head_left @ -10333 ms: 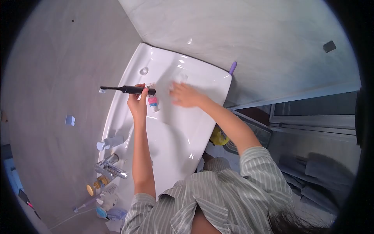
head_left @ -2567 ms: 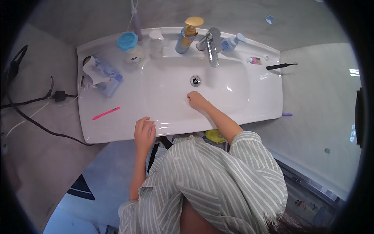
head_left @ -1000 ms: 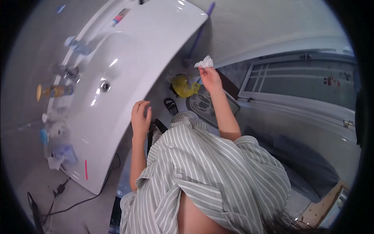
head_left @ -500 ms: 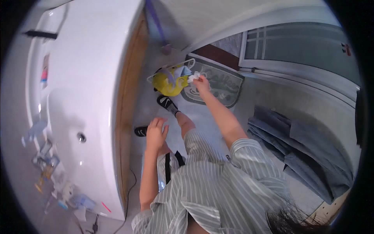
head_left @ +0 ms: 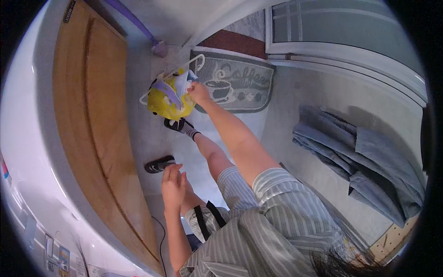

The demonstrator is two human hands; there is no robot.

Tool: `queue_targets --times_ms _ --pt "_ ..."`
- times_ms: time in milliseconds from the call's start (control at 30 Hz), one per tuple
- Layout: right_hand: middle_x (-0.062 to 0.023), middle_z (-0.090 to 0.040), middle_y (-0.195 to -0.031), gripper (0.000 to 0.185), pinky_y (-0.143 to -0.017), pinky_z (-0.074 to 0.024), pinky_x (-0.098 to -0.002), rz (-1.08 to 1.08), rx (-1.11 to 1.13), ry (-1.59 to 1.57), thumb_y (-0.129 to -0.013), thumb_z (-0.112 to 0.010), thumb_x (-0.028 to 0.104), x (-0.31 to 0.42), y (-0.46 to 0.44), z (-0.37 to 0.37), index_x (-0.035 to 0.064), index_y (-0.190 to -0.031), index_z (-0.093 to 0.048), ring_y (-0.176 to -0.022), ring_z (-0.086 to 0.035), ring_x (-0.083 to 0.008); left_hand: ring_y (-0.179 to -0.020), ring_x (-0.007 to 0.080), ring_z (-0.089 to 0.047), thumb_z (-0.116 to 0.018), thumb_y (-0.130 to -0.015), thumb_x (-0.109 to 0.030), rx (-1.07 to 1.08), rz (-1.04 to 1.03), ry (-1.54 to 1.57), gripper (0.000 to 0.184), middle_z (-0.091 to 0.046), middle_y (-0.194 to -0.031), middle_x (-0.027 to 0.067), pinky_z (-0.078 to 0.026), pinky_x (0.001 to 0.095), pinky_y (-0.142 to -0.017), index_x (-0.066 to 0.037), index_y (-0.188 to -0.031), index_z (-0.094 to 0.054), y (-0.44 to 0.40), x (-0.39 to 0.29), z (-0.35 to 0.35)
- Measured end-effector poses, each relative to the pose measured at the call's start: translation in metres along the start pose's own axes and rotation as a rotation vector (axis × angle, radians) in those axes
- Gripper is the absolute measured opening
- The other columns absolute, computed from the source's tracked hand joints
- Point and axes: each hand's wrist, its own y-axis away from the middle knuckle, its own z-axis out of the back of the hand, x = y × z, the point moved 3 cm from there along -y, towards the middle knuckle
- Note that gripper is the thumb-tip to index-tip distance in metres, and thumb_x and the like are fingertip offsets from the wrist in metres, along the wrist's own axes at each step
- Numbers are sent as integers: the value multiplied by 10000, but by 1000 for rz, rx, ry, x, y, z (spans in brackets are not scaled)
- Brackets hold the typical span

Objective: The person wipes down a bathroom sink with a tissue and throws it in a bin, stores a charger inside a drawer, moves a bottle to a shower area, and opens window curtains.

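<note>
Right hand [head_left: 199, 93] is at the 3 o'clock edge of the bag [head_left: 162, 106] (yellow, at 10 o'clock in view); cannot tell whether its fingers clamp anything. Left hand [head_left: 174, 188] hangs at 7 o'clock, fingers slightly apart.

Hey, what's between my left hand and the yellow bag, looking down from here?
In the head view, two feet in black slippers show between your left hand and the yellow bag, with floor between them.
</note>
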Motion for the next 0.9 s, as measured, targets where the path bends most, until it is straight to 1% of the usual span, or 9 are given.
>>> queue_targets --times_ms 33,67,133,233,367,567,733,867,900 --pt "-135 -703 -960 311 -776 -502 -439 89 156 223 -877 -604 356 5 4 -4 68 -979 -668 -915 -655 -340 -990 366 -603 -652 -816 -50 2 -15 -13 265 -611 -1092 167 -488 433 -860 -19 -1079 -638 -7 2 0" --pt "-135 -703 -960 311 -776 -502 -439 86 164 224 -877 -604 356 6 11 -2 68 -979 -668 -915 -655 -340 -985 363 -606 -654 -814 -50 -2 -47 -28 262 -616 -1083 162 -488 431 -856 -25 -1075 -640 -13 8 -1" --pt "-129 -707 -925 358 -757 -499 -463 401 112 579 -900 -545 417 11 22 2 97 -907 -708 -964 -642 -326 -982 361 -607 -655 -815 -54 11 -25 -36 261 -619 -1080 159 -488 429 -856 -28 -1074 -640 -26 8 0" --pt "-116 -709 -865 341 -746 -497 -480 349 228 702 -903 -529 398 8 28 4 121 -861 -723 -1014 -624 -309 -980 355 -611 -658 -817 -62 16 5 -40 258 -625 -1072 155 -486 426 -863 -29 -1073 -641 -38 4 7" --pt "-121 -702 -820 321 -745 -505 -478 409 108 627 -877 -552 377 11 35 11 115 -816 -726 -948 -645 -311 -985 356 -612 -656 -823 -76 -43 -60 -74 263 -629 -1091 150 -487 422 -870 -34 -1082 -642 -39 -4 13" --pt "-156 -690 -862 220 -797 -511 -470 257 -83 349 -838 -601 251 10 39 27 57 -830 -704 -838 -648 -368 -994 352 -609 -657 -826 -91 -37 -48 -103 278 -630 -1107 142 -482 430 -883 -47 -1099 -642 -23 3 7" --pt "-202 -655 -1039 215 -831 -504 -463 361 -251 -57 -800 -648 147 14 59 45 9 -963 -676 -968 -614 -394 -1013 345 -602 -658 -829 -106 -12 7 -90 283 -628 -1109 136 -472 437 -897 -53 -1106 -640 -7 17 12" --pt "-174 -680 -989 306 -855 -507 -405 412 -291 -60 -843 -647 178 -2 68 47 51 -1120 -660 -954 -649 -351 -1027 344 -598 -664 -829 -118 -39 12 -67 277 -626 -1118 136 -472 434 -899 -54 -1098 -643 9 26 12" --pt "-170 -683 -1007 307 -855 -505 -389 286 -173 -66 -850 -647 178 -7 79 50 50 -1129 -659 -958 -654 -325 -1028 343 -598 -665 -829 -120 -50 1 -68 273 -625 -1120 138 -472 434 -900 -56 -1093 -644 13 24 14"
